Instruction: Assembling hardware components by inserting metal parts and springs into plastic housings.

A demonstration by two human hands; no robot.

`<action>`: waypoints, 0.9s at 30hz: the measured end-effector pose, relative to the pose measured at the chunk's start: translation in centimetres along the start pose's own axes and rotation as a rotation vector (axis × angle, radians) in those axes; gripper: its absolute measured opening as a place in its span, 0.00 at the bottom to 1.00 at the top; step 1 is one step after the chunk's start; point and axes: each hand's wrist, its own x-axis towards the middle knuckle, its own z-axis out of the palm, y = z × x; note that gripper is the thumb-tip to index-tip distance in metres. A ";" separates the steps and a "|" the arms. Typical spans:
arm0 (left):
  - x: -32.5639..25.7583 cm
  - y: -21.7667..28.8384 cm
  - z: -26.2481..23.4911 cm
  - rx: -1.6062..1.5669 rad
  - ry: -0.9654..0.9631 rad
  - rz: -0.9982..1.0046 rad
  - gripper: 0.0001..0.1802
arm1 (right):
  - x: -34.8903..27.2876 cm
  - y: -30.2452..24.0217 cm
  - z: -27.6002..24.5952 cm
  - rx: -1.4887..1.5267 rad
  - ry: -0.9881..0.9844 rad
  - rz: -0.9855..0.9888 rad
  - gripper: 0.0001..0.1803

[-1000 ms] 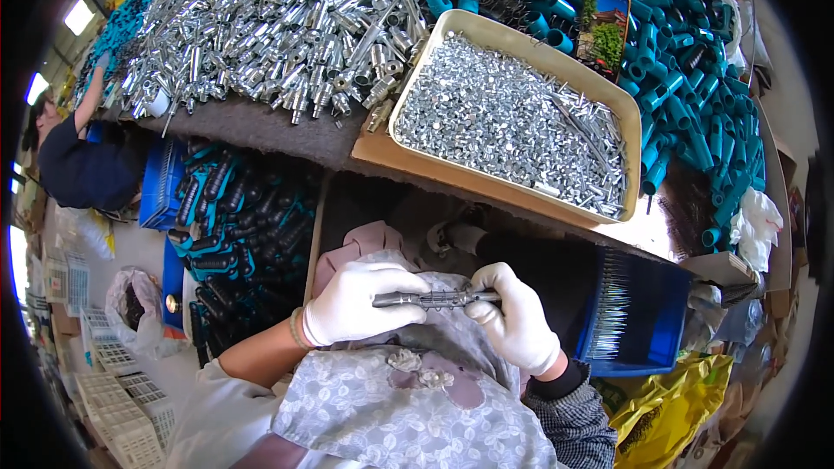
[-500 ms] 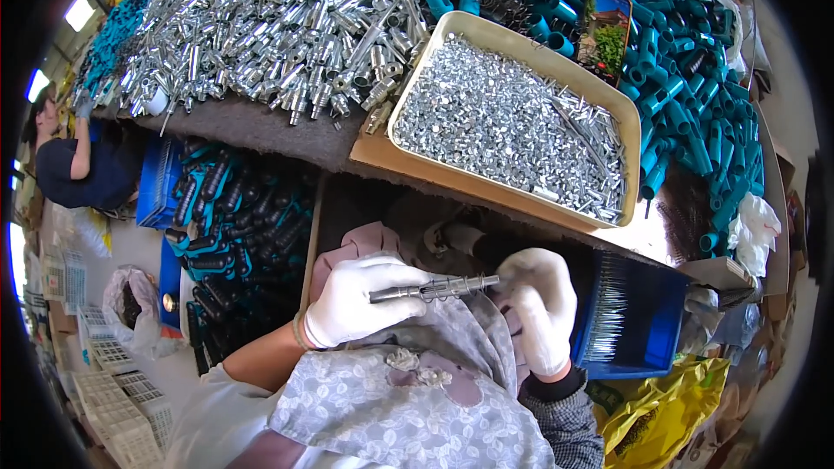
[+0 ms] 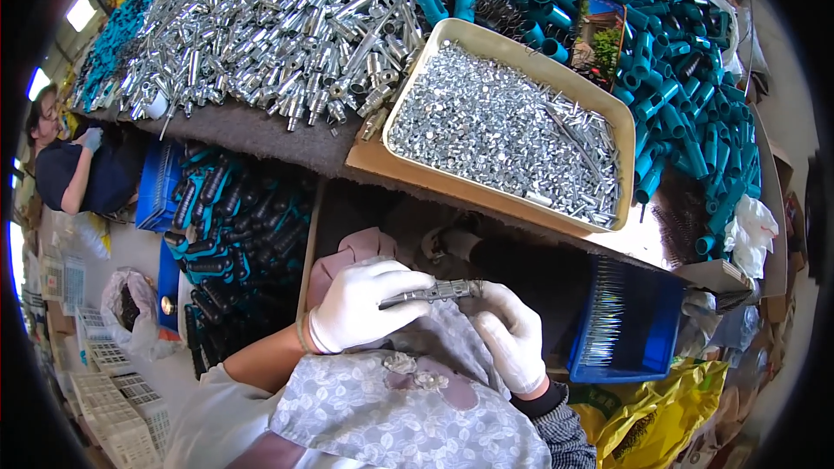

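Over my lap, my left hand (image 3: 360,306) in a white glove is closed around slim silver metal shafts (image 3: 439,292), which lie roughly level and point right. Grooves and what looks like a thin coil spring show along them. My right hand (image 3: 512,334), also gloved in white, has its thumb and fingers closed at the right end of the shafts; its fingertips partly hide that end. Beyond both hands, a cream tray (image 3: 404,126) full of small silver metal pieces (image 3: 504,130) rests on the bench edge.
Silver metal parts (image 3: 287,35) are heaped at the back left, teal plastic sleeves (image 3: 669,104) at the right. Below stand black-and-teal handles (image 3: 217,208) and a blue bin (image 3: 647,330) of thin rods. A yellow bag (image 3: 660,408) lies lower right. Another person (image 3: 78,156) sits far left.
My right hand has moved left and closed on the right end of the shafts, covering the tip that stuck out. The left hand keeps its hold. The other person's arm has shifted.
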 end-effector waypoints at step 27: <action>0.8 1.3 0.2 -0.113 -0.056 -0.094 0.18 | 8.8 -9.7 -23.8 -1.462 1.114 -0.542 0.14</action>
